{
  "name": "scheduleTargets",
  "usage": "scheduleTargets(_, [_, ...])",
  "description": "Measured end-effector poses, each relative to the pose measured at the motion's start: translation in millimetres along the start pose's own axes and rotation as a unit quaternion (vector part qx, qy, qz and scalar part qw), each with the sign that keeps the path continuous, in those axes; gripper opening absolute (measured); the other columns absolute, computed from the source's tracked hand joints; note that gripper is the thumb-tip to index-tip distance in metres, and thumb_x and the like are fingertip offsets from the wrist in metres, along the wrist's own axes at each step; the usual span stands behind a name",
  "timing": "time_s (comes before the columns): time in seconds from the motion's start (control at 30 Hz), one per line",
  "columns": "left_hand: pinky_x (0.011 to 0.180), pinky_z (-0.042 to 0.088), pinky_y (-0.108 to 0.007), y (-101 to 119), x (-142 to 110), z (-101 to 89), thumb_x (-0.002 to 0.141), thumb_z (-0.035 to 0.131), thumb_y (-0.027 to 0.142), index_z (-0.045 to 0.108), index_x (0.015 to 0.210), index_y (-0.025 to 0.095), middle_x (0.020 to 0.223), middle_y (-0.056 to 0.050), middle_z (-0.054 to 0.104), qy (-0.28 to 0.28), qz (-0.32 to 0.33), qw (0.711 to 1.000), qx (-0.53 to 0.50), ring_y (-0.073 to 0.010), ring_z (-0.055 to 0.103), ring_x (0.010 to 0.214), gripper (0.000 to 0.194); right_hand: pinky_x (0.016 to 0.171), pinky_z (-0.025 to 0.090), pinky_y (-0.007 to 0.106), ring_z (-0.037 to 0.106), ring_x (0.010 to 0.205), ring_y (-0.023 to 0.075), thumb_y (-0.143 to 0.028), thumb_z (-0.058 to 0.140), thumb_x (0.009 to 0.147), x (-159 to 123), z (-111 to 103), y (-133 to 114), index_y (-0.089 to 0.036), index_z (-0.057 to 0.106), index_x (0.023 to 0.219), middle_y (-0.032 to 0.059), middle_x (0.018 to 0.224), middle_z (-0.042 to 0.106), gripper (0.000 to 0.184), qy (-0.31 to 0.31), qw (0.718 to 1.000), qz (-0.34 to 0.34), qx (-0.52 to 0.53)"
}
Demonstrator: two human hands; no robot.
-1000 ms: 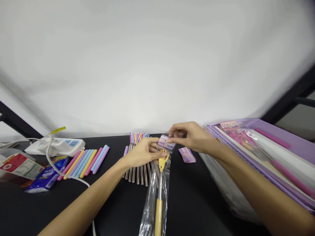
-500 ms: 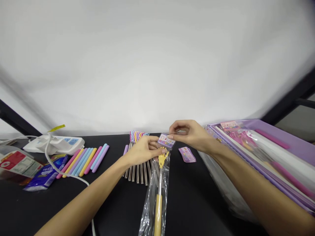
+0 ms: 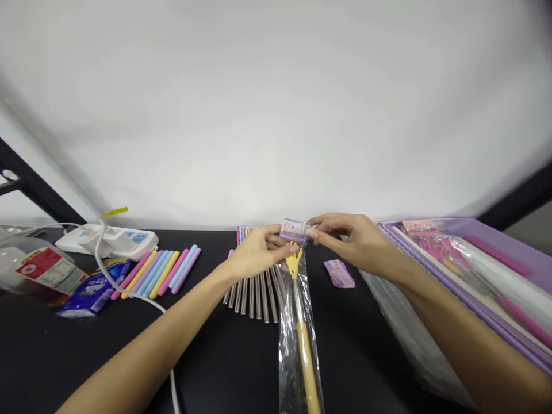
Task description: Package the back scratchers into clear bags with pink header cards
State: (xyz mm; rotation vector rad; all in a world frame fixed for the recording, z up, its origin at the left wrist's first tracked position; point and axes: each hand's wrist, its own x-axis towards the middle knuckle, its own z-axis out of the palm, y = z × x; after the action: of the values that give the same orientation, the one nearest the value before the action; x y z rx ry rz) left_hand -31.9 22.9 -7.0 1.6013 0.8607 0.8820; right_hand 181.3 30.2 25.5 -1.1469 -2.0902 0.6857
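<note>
black table against a plain, softly shadowed white wall

The black bench carries, left to right: power strip, blue packet, row of colored tubes, metal rods, stacked pink-purple cards, purple bin.

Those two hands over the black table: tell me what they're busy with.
The left hand pinches the top of a clear bag with a yellow scratcher inside. The right hand holds a small printed card at the bag's top end. More cards lie on the table, left of the purple box. Metal rods lie partly beneath the left hand.
</note>
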Motion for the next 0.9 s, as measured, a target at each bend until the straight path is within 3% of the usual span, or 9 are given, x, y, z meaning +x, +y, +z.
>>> scheduleTargets(0.07, [0.062, 0.06, -0.029, 7, 0, -1.4, 0.086, 0.066, 0.028, 0.064, 0.12, 0.016, 0.092, -0.008, 0.072, 0.028, 0.026, 0.999, 0.008, -0.0167, 0.068, 0.076, 0.036, 0.072, 0.053, 0.03, 0.067, 0.083, 0.0193, -0.048, 0.06, 0.086, -3, -3, -2, -0.017, 0.063, 0.072, 0.0072, 0.091, 0.073, 0.034, -0.008, 0.998, 0.062, 0.027])
scheduleTargets(0.13, [0.063, 0.059, -0.028, 13, 2, -1.6, 0.086, 0.065, 0.029, 0.062, 0.121, 0.017, 0.1, -0.009, 0.071, 0.078, 0.059, 0.995, 0.013, -0.016, 0.068, 0.076, 0.037, 0.069, 0.053, 0.03, 0.068, 0.078, 0.0185, -0.051, 0.06, 0.086, -8, -4, -7, -0.018, 0.057, 0.077, 0.0057, 0.082, 0.071, 0.034, -0.063, 0.989, 0.115, 0.073])
scheduleTargets(0.23, [0.065, 0.06, -0.027, 18, 7, 2.9, 0.086, 0.066, 0.032, 0.062, 0.119, 0.018, 0.106, -0.009, 0.069, 0.188, 0.099, 0.977, 0.012, -0.016, 0.068, 0.079, 0.035, 0.061, 0.05, 0.026, 0.066, 0.072, 0.0162, -0.049, 0.064, 0.084, -20, -4, -15, -0.021, 0.049, 0.083, 0.0012, 0.076, 0.067, 0.032, -0.136, 0.972, 0.132, 0.137])
scheduleTargets(0.33, [0.065, 0.06, -0.027, 20, 17, 15.0, 0.085, 0.066, 0.036, 0.059, 0.115, 0.019, 0.108, -0.009, 0.068, 0.257, 0.114, 0.959, -0.024, -0.0184, 0.069, 0.084, 0.035, 0.06, 0.048, 0.026, 0.064, 0.068, 0.0147, -0.043, 0.066, 0.083, -31, -9, -21, -0.022, 0.047, 0.085, -0.0013, 0.072, 0.066, 0.029, -0.122, 0.971, 0.128, 0.163])
scheduleTargets(0.4, [0.065, 0.061, -0.028, 23, 26, 27.4, 0.084, 0.067, 0.04, 0.055, 0.117, 0.02, 0.111, -0.01, 0.066, 0.256, 0.101, 0.959, -0.069, -0.0192, 0.069, 0.085, 0.04, 0.063, 0.048, 0.027, 0.063, 0.068, 0.015, -0.039, 0.068, 0.082, -37, -20, -19, -0.022, 0.05, 0.087, -0.0018, 0.07, 0.065, 0.025, -0.084, 0.978, 0.124, 0.145])
scheduleTargets(0.57, [0.069, 0.062, -0.034, 28, 51, 72.3, 0.085, 0.066, 0.046, 0.041, 0.128, 0.022, 0.112, -0.012, 0.062, 0.141, 0.02, 0.982, -0.126, -0.0188, 0.07, 0.084, 0.055, 0.057, 0.043, 0.025, 0.061, 0.064, 0.0157, -0.038, 0.071, 0.076, -57, -81, 2, -0.022, 0.057, 0.095, -0.001, 0.069, 0.068, 0.029, 0.046, 0.986, 0.155, 0.029])
scheduleTargets(0.73, [0.062, 0.058, -0.028, 28, 72, 125.9, 0.088, 0.06, 0.04, 0.055, 0.113, 0.019, 0.104, -0.008, 0.062, -0.058, 0.029, 0.998, 0.021, -0.0159, 0.068, 0.077, 0.033, 0.06, 0.042, 0.026, 0.062, 0.064, 0.0168, -0.036, 0.069, 0.074, -90, -143, 38, -0.02, 0.061, 0.091, 0.0006, 0.072, 0.073, 0.024, 0.154, 0.962, 0.201, -0.106])
scheduleTargets(0.83, [0.068, 0.055, -0.028, 29, 80, 153.1, 0.088, 0.056, 0.036, 0.062, 0.103, 0.019, 0.098, -0.005, 0.067, -0.149, 0.082, 0.977, 0.129, -0.0156, 0.066, 0.077, 0.023, 0.065, 0.045, 0.028, 0.066, 0.068, 0.0191, -0.03, 0.067, 0.074, -111, -156, 66, -0.021, 0.061, 0.087, 0.001, 0.07, 0.074, 0.016, 0.182, 0.936, 0.246, -0.174])
scheduleTargets(0.9, [0.071, 0.053, -0.028, 29, 86, 167.3, 0.089, 0.055, 0.034, 0.065, 0.099, 0.02, 0.095, -0.004, 0.069, -0.176, 0.118, 0.961, 0.177, -0.0162, 0.065, 0.079, 0.021, 0.068, 0.047, 0.028, 0.068, 0.072, 0.0198, -0.027, 0.067, 0.074, -123, -154, 83, -0.021, 0.062, 0.086, 0.0026, 0.077, 0.075, 0.015, 0.169, 0.932, 0.259, -0.19])
